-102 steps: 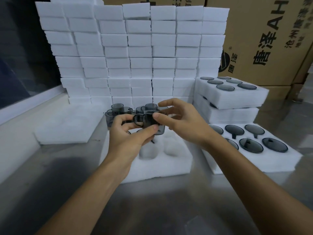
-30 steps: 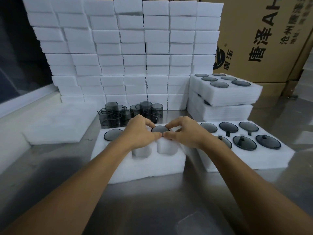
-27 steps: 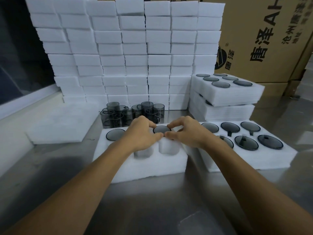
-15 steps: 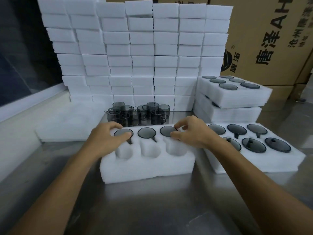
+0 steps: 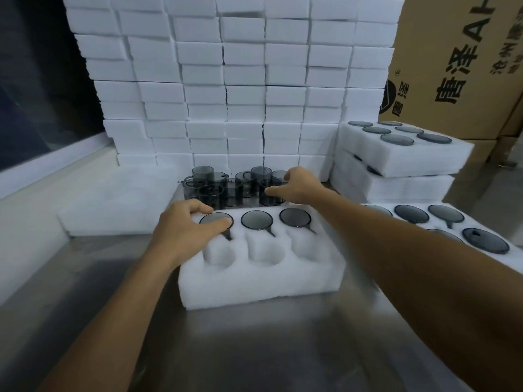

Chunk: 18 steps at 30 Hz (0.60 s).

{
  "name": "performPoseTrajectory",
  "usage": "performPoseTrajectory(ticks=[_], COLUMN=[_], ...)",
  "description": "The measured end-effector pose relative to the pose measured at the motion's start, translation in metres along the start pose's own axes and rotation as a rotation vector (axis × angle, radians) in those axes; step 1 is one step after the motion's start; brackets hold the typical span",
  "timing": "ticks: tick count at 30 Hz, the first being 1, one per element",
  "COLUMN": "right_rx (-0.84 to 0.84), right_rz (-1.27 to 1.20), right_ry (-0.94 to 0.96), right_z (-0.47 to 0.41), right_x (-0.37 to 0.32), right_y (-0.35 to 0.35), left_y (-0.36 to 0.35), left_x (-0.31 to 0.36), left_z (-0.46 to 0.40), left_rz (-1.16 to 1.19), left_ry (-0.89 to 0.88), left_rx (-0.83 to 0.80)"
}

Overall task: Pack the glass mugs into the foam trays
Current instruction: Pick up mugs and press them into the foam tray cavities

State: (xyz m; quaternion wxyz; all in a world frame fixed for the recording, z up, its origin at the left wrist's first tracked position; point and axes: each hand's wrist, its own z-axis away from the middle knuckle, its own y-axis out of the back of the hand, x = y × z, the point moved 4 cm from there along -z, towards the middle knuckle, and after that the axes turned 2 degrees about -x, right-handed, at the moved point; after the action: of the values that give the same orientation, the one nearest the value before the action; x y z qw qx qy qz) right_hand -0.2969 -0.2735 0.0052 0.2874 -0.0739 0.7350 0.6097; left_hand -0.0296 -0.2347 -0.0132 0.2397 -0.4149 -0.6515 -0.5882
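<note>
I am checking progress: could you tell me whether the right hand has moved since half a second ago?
Yes. The right hand left the foam tray and reached back to the loose mugs.

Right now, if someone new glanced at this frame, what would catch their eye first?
Probably the tall wall of white foam blocks filling the back. Next, the foam tray at the centre of the steel table, with three dark glass mugs seated in its far row and the near row unfilled. Behind it, the right hand reaches into a cluster of loose mugs, while the left hand rests on the tray's left corner.
</note>
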Motion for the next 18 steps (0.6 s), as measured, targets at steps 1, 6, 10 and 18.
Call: performPoseTrajectory(ticks=[1, 6, 10, 18], right_rx=[-0.012, 0.005, 0.03, 0.102], right_rz=[0.018, 0.061, 0.046, -0.071], right_ry=[-0.006, -0.038, -0.06, -0.002], right_z=[-0.004, -0.017, -0.019, -0.008], right_x=[-0.002, -0.008, -0.01, -0.016], right_y=[-0.003, -0.007, -0.007, -0.01], left_y=[0.0, -0.001, -0.001, -0.002], left_x=[0.0, -0.001, -0.002, -0.002], left_z=[0.0, -0.002, -0.003, -0.004], left_rz=[-0.006, -0.021, -0.014, -0.008], left_ry=[-0.001, 0.014, 0.012, 0.003], left_rx=[0.002, 0.022, 0.02, 0.006])
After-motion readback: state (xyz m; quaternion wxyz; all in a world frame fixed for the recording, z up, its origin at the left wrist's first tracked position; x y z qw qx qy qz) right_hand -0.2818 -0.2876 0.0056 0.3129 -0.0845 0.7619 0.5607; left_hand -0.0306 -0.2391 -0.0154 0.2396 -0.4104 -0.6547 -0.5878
